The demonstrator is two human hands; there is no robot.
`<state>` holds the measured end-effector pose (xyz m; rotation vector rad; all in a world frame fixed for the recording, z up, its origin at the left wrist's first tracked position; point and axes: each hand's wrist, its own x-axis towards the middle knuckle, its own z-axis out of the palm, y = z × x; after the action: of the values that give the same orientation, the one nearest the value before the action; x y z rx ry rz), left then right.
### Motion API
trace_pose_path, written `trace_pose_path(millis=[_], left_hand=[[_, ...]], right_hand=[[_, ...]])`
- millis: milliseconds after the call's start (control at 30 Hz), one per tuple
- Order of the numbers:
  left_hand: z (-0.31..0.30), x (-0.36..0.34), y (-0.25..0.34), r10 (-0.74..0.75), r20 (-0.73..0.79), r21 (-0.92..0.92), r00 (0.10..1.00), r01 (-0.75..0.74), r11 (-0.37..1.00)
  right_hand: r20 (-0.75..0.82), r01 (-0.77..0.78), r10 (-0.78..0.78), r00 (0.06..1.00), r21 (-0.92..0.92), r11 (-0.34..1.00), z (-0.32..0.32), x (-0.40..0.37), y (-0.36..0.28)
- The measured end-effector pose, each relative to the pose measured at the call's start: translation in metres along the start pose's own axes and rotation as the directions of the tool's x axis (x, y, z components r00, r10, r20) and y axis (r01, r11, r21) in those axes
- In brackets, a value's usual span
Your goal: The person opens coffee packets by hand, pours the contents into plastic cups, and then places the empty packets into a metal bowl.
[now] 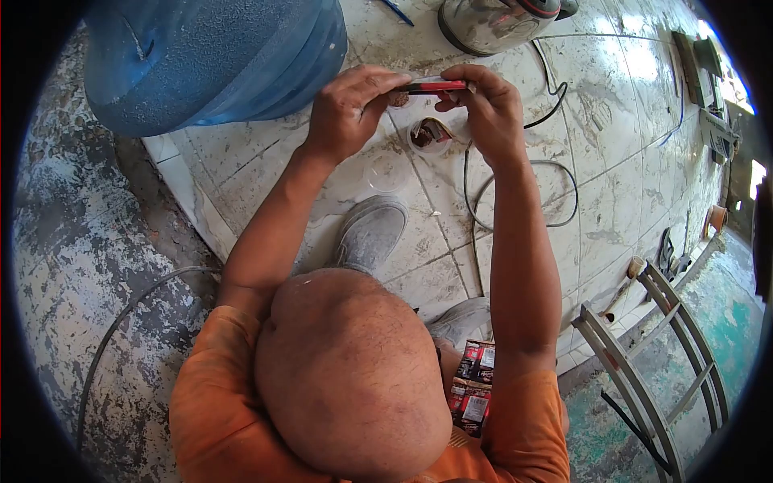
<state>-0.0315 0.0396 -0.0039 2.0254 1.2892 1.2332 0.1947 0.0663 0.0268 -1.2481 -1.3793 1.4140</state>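
Note:
My left hand [351,105] and my right hand [489,109] are raised in front of me, fingers closed on opposite ends of a small red and black packet [435,86]. Just below the packet, a clear cup [429,137] with dark brown stuff inside stands on the tiled floor. A clear round lid or dish [386,175] lies nearer to me, by my shoe. Several joined red and black sachets [473,394] rest near my right thigh.
A large blue water bottle [217,56] lies at the upper left. A glass kettle [495,24] stands at the top, and a black cable [576,189] loops over the tiles [612,153]. A metal frame [644,362] is at the lower right.

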Motion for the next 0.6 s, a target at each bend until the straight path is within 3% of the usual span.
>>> trace_pose_path(millis=[67, 133, 200, 267, 300, 367, 433, 500, 567, 600], left_hand=[[0.001, 0.000, 0.005, -0.025, 0.018, -0.044, 1.000, 0.025, 0.999], [-0.002, 0.000, 0.006, -0.055, 0.038, -0.088, 0.998, 0.058, 0.994], [-0.006, 0.002, 0.004, 0.026, 0.105, -0.087, 0.994, -0.017, 0.996], [-0.004, 0.001, -0.008, 0.050, 0.140, -0.122, 0.989, -0.033, 0.992], [-0.005, 0.004, -0.008, 0.075, 0.173, -0.157, 0.982, -0.048, 0.987], [-0.001, 0.005, -0.003, 0.028, 0.167, -0.170, 0.986, 0.001, 0.985], [-0.001, 0.008, 0.007, -0.023, 0.162, -0.185, 0.986, 0.053, 0.981], [-0.004, 0.011, 0.015, -0.078, 0.211, -0.071, 0.974, 0.095, 0.993], [-0.008, 0.014, 0.016, -0.050, 0.215, 0.031, 0.975, 0.045, 0.999], [-0.008, 0.015, 0.016, -0.024, 0.223, 0.133, 0.974, -0.006, 0.991]], right_hand=[[0.043, -0.102, 0.093, 0.995, 0.315, 0.944, -0.005, -0.001, 0.002], [0.070, -0.121, 0.101, 0.992, 0.415, 0.902, -0.006, -0.002, -0.006], [0.094, -0.140, 0.107, 0.990, 0.509, 0.849, -0.006, -0.003, -0.010], [0.013, -0.188, 0.188, 0.982, 0.132, 0.973, -0.006, -0.004, -0.012], [0.012, -0.188, 0.188, 0.982, 0.131, 0.973, -0.007, -0.005, -0.011], [0.021, -0.072, 0.077, 0.997, -0.181, 0.981, -0.008, -0.007, -0.010], [-0.001, -0.076, 0.076, 0.997, -0.088, 0.993, 0.002, -0.012, -0.025], [-0.021, -0.076, 0.076, 0.997, 0.004, 0.997, 0.006, -0.015, -0.030], [-0.063, -0.042, 0.028, 0.998, -0.226, 0.973, 0.004, -0.017, -0.030], [-0.065, -0.042, 0.028, 0.997, -0.229, 0.973, 0.001, -0.019, -0.033]])
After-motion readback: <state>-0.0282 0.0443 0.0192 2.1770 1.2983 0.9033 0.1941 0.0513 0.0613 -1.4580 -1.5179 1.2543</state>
